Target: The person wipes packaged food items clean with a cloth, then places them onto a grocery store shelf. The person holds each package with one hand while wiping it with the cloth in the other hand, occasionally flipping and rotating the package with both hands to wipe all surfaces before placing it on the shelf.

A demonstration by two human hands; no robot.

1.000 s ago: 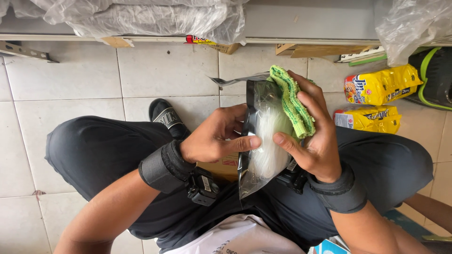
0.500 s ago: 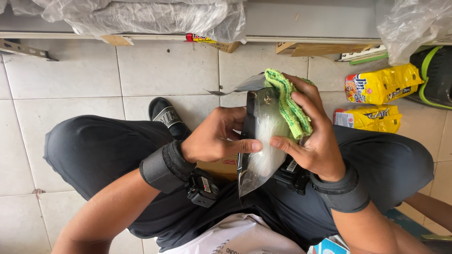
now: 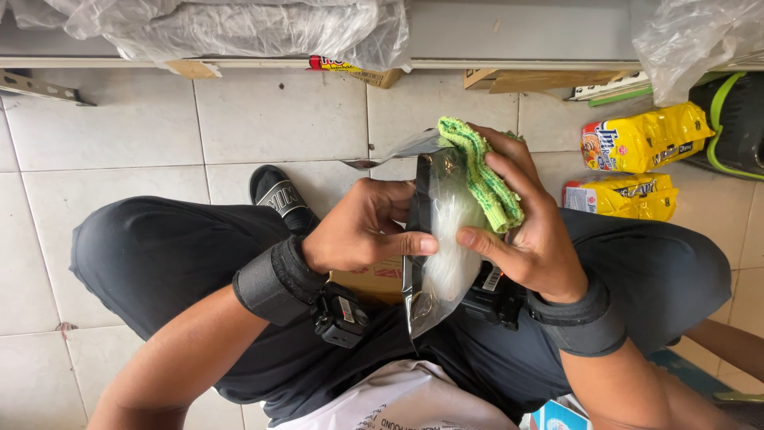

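I sit on a tiled floor with my knees apart. My left hand (image 3: 362,225) grips the left edge of a clear plastic packet of white noodles (image 3: 444,247), thumb pressed on its front. My right hand (image 3: 525,231) holds the packet's right side and also pinches a folded green cloth (image 3: 484,177) against its top. The packet stands upright between both hands over my lap. Black bands with small devices wrap both wrists.
Two yellow snack packets (image 3: 641,139) lie on the floor at the right beside a black and green bag (image 3: 736,119). Plastic-wrapped bundles (image 3: 223,28) sit on a low shelf ahead. A black sandal (image 3: 278,195) shows by my left knee. A cardboard box (image 3: 374,280) rests under the packet.
The packet has turned a little in my hands, first edge-on, now showing its noodle-filled face again. Both hands stay in nearly the same place.
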